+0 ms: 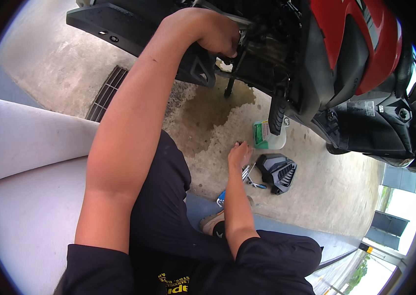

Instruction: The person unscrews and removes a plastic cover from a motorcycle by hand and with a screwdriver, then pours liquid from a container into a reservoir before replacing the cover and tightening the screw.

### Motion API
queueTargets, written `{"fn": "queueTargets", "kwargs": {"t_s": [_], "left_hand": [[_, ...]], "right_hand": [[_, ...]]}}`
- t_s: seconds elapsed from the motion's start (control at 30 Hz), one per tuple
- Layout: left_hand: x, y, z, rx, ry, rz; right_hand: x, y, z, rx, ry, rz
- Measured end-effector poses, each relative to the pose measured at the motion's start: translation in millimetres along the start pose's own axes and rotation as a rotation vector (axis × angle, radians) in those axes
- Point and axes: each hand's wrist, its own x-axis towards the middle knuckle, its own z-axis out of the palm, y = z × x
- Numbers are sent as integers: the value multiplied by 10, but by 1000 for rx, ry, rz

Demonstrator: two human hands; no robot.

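Observation:
My left hand (219,35) reaches into the side of a red and black motorcycle (335,51), its fingers curled against metal parts near the frame. Whatever those fingertips touch is mostly hidden. Low over the concrete floor, my right hand (241,154) is beside a translucent plastic jug (276,139) with a green label. A small dark spot shows at its fingertips, too small to name. Just below that hand lie metal tools (245,173) and a blue-handled tool (259,185). A vented black plastic cover (277,173) rests to their right.
A wet patch (208,114) spreads on the concrete under the motorcycle. A black footpeg (277,115) juts out above the jug. A blue hex key holder (221,199) lies near my shoe (211,221). There is a metal drain grate (109,92) at left, near a white panel (38,136).

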Motion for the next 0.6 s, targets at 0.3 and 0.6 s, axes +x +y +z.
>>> {"fn": "queueTargets", "kwargs": {"t_s": [0.3,0.6], "left_hand": [[29,-78,-90,-25,-179,71],[123,-265,68,-160,-172,313]], "right_hand": [[-37,-504,48,165,302,-313],[-109,-2270,-1346,867,461,-512]]}}
